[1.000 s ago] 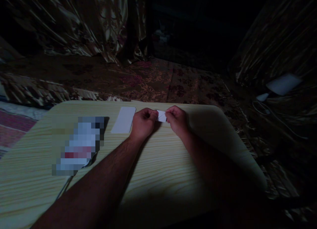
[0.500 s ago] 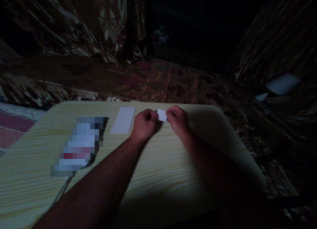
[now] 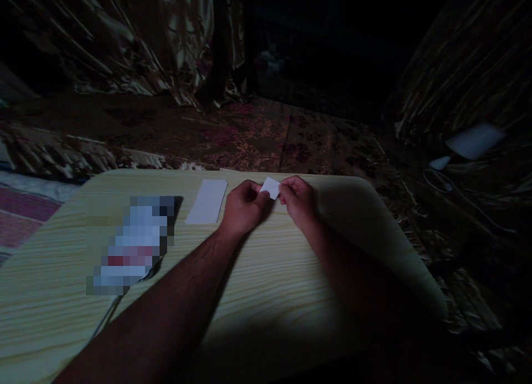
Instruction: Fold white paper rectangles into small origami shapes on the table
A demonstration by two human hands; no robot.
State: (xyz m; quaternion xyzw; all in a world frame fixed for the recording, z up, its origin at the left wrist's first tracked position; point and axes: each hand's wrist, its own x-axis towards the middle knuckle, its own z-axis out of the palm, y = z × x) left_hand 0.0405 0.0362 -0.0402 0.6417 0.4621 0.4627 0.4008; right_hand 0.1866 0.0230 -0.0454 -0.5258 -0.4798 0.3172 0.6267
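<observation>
A small folded piece of white paper [image 3: 271,188] is held between my two hands, just above the far part of the pale wood-grained table [image 3: 266,295]. My left hand [image 3: 246,206] pinches its left side, the thumb lying over the lower left corner. At its right edge, the thumb and fingers of my right hand [image 3: 296,198] grip it. Fine crease lines seem to show on the paper. Left of my left hand lies a flat white stack of paper [image 3: 206,201], apart from the hand.
A blurred-out, pixelated object [image 3: 135,240] with a cable rests on the table's left side. Beyond the table's far edge is a patterned, fringed cover [image 3: 233,132]. At the right, a white lamp [image 3: 476,141] with a cord lies on dark fabric. Curtains hang behind.
The small folded paper has tilted, its left end turning upward a little. My left thumb has shifted onto its lower corner. My right hand has barely moved.
</observation>
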